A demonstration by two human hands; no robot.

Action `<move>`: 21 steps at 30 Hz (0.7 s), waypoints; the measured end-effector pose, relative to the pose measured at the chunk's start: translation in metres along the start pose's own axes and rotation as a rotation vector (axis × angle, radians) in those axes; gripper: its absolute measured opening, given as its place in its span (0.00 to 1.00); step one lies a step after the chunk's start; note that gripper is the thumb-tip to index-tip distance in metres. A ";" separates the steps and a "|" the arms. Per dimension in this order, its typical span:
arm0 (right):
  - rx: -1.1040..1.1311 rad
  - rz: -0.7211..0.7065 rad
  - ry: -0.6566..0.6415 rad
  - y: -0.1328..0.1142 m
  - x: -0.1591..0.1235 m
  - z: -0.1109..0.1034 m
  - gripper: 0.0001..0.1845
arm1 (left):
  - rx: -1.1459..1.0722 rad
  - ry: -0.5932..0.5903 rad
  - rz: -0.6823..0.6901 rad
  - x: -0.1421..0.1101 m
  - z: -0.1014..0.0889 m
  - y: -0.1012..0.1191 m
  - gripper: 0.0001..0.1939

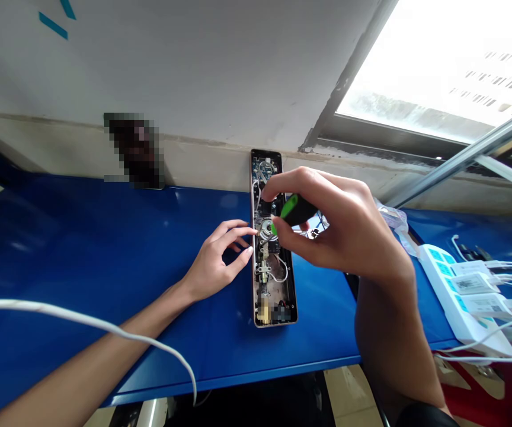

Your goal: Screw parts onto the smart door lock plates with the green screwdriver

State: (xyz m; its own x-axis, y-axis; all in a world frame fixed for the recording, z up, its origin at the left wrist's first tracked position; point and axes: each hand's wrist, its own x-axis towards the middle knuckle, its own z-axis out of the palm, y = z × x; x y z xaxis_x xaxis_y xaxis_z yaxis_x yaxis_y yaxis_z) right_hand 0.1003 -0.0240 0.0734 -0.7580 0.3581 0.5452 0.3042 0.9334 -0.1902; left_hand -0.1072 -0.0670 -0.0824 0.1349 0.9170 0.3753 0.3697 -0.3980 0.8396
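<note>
Right hand (340, 228) pinches a green-handled screwdriver (294, 210) firmly, upright over the open electronic lock (274, 284) — left hand (220, 255) half open, fingertips bracing its edge on the blue table (105, 237).

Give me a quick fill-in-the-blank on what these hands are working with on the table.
The right hand holds a screwdriver with a green and ____ handle. The left hand touches the edge of an opened electronic lock lying on a ____ table. A white power strip sits to the ____ of the lock.

Missing words: black; blue; right.
</note>
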 end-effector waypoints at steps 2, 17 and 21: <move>0.031 0.011 -0.022 -0.001 0.000 0.000 0.22 | 0.002 -0.001 -0.001 0.000 0.000 0.001 0.15; -0.020 0.093 0.093 -0.004 -0.006 -0.014 0.23 | 0.216 0.052 0.115 0.001 -0.009 0.010 0.14; 0.001 0.124 0.164 0.004 -0.013 -0.022 0.22 | 0.312 0.022 0.265 0.012 -0.010 0.021 0.15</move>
State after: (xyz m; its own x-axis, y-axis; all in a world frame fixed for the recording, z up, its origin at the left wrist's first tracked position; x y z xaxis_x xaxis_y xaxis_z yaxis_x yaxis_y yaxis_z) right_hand 0.1243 -0.0252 0.0829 -0.6104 0.4620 0.6435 0.3889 0.8824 -0.2646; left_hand -0.1071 -0.0647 -0.0558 0.2440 0.7817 0.5739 0.5861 -0.5904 0.5549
